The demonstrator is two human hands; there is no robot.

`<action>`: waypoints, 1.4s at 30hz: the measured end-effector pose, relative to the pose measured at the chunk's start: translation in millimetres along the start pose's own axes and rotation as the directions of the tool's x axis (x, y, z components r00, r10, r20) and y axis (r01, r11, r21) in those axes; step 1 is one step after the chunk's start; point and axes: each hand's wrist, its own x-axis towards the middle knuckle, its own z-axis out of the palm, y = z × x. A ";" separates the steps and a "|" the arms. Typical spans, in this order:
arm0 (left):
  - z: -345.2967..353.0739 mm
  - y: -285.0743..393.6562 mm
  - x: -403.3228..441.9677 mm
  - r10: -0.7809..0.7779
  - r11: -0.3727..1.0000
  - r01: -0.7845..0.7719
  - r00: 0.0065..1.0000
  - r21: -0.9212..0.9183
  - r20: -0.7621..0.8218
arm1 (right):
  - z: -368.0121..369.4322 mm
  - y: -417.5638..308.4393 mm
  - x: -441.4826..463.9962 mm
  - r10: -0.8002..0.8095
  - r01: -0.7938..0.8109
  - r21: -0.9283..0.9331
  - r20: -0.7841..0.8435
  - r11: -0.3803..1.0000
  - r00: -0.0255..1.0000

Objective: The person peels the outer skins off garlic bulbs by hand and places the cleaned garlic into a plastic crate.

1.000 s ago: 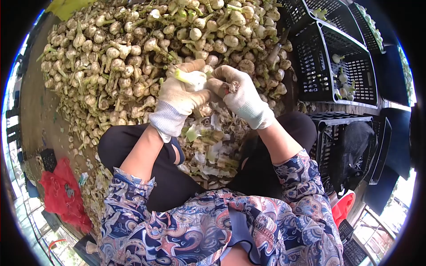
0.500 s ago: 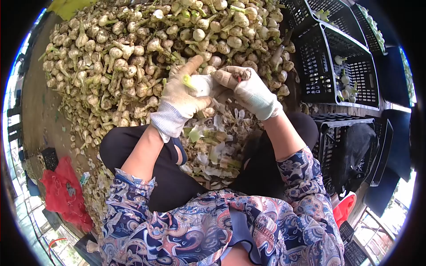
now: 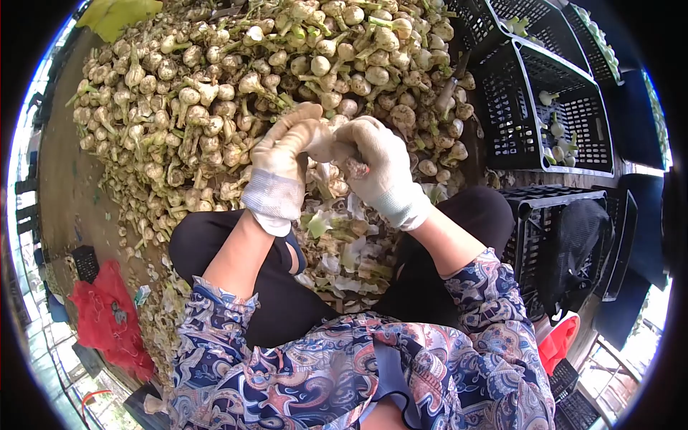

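My left hand (image 3: 281, 161), in a soiled white work glove, is closed round a garlic bulb (image 3: 322, 148). Most of the bulb is hidden by the fingers. My right hand (image 3: 381, 170), gloved alike, meets it from the right with curled fingers touching the bulb. A small brownish, dirty-looking bit with a red spot (image 3: 356, 169) shows at the right palm; what it is I cannot make out. Just beyond both hands rises a big heap of unpeeled garlic bulbs (image 3: 208, 107) with cut stems. Loose garlic skins (image 3: 347, 247) lie below, between my legs.
Black plastic crates (image 3: 534, 107) stand at the right, one with a few cleaned bulbs (image 3: 559, 147) inside. Nearer is another crate (image 3: 555, 201) with a dark mesh bag (image 3: 580, 244) over it. Red netting (image 3: 111, 319) lies at the left, and a yellow-green sheet (image 3: 118, 18) at the back left.
My right hand has come down and left, turning so its back shows more. My left fingers have folded further over the bulb, whose white side showed before and is now mostly covered.
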 end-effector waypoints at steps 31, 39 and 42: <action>-16.4 22.7 13.8 -0.104 0.797 0.064 0.994 -0.601 -0.032 | 2.3 5.3 11.0 0.167 -0.250 0.429 0.222 0.868 0.961; -9.4 30.1 19.5 -0.192 0.785 0.008 0.954 -0.619 -0.231 | 0.9 -15.3 -2.2 -0.184 -0.014 0.340 0.543 0.940 0.819; -17.6 17.7 26.0 -0.180 0.867 0.025 0.947 -0.498 -0.267 | 14.3 -1.6 -24.7 0.038 0.075 -0.147 0.642 0.986 0.766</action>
